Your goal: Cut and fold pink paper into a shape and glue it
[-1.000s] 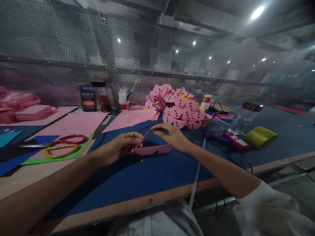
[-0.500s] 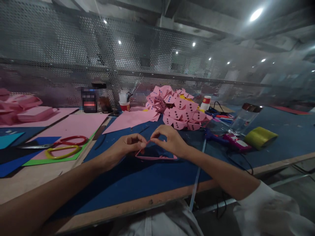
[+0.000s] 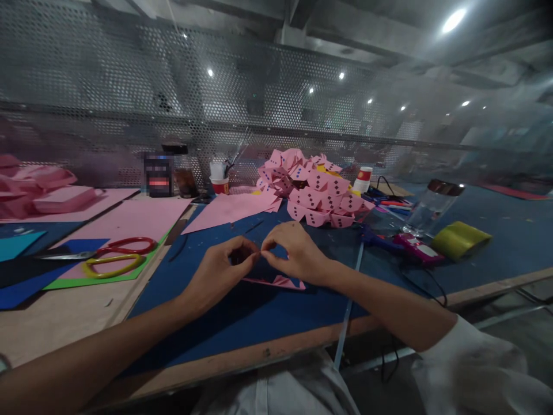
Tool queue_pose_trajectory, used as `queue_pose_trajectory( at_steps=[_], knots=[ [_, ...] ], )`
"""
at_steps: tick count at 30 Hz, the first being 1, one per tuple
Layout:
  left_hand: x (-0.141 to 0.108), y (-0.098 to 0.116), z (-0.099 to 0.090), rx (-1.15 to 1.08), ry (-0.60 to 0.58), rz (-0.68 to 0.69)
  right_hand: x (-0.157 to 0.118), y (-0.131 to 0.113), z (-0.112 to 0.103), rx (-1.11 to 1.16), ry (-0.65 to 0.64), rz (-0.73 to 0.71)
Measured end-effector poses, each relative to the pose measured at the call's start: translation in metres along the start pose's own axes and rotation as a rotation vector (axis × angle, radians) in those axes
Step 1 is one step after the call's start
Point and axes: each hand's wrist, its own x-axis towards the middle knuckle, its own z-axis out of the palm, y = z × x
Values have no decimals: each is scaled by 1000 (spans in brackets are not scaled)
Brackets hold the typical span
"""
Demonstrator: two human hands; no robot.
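Note:
My left hand and my right hand meet fingertip to fingertip above the blue mat. Each is closed in a pinch with thumb against forefinger. Between and below them is a folded pink paper piece, thin-edged like an open frame. Its lower edge shows under my hands, while the upper part is hidden by my fingers. Beyond my hands lies a heap of folded pink paper pieces marked with dark dots. Flat pink sheets lie to its left.
Scissors with red and yellow handles rest on coloured sheets at left. Pink boxes are stacked beyond. To the right are a purple glue gun with a cord, a clear jar, a yellow roll and paper cups.
My fingertips have come together, and the left hand has turned with its thumb now nearer the right fingers. The pink piece has tilted and sits slightly lower, more hidden by my hands.

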Motion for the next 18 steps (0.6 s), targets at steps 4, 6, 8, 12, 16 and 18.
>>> queue_pose_trajectory(
  at_steps=[4, 6, 8, 12, 16, 18],
  knots=[
    [-2, 3, 0, 0, 7, 3, 0, 0, 0, 11, -17, -10],
    [-2, 5, 0, 5, 11, 8, 0, -1, 0, 13, -22, -16],
    [-2, 6, 0, 7, 16, 15, 0, -1, -1, 16, -25, -21],
    [0, 7, 1, -4, 13, 21, 1, -1, -1, 5, -12, -37],
    [0, 5, 0, -6, 16, 12, 1, -2, -2, -20, 15, -60],
    [0, 4, -1, -5, 17, 3, 1, -3, -2, -35, 17, -78]
  ],
)
